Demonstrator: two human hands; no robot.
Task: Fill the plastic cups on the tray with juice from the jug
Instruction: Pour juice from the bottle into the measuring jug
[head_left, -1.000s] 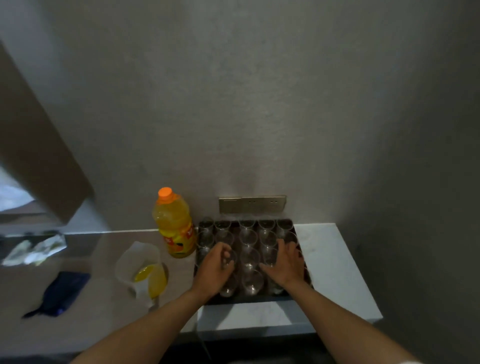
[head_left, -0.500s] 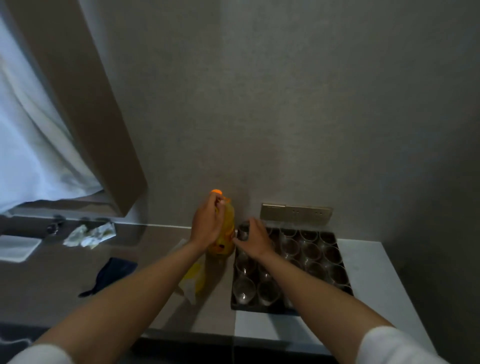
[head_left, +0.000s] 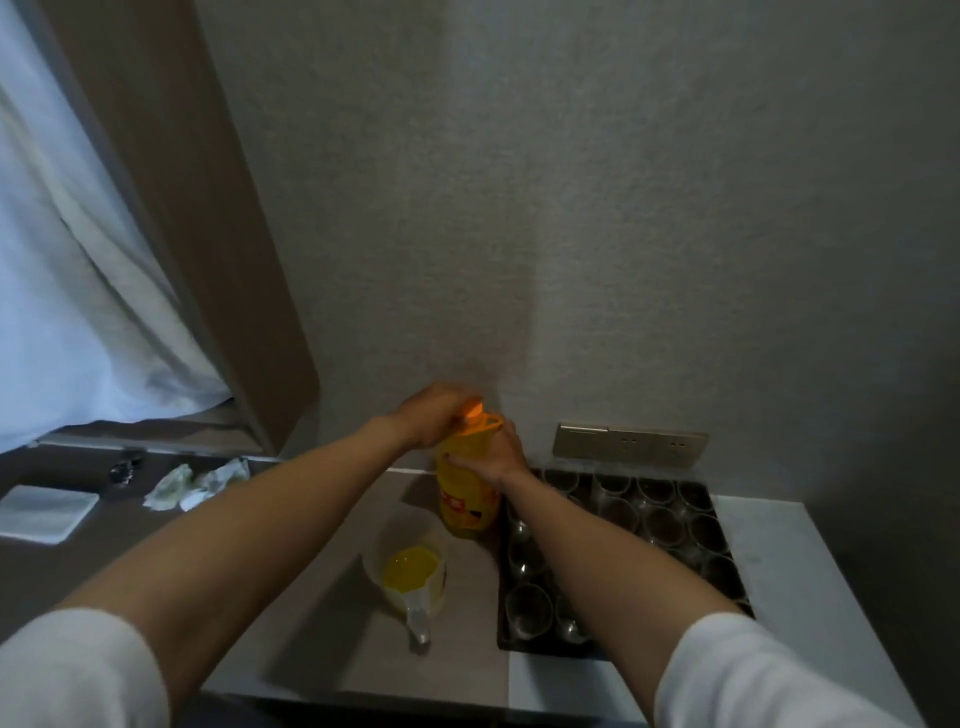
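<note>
A yellow juice bottle (head_left: 467, 506) with an orange cap (head_left: 471, 409) stands on the counter by the wall. My left hand (head_left: 428, 415) grips the cap from above, blurred with motion. My right hand (head_left: 493, 451) holds the bottle's neck and shoulder from the right. In front of the bottle sits a clear plastic jug (head_left: 410, 574) with a little yellow juice in it. To the right lies a dark tray (head_left: 727, 561) holding several empty clear plastic cups (head_left: 662, 525); my right forearm hides some of them.
A brass socket plate (head_left: 628, 445) is on the wall behind the tray. Crumpled tissues (head_left: 195, 480), a white pad (head_left: 44, 512) and a small dark object (head_left: 122, 470) lie at the left. A curtain (head_left: 67, 286) hangs upper left. The counter's front edge runs below.
Both hands left the tray's cups and went to the bottle. My left hand took the cap first, then my right hand moved from the tray's corner onto the bottle's neck.
</note>
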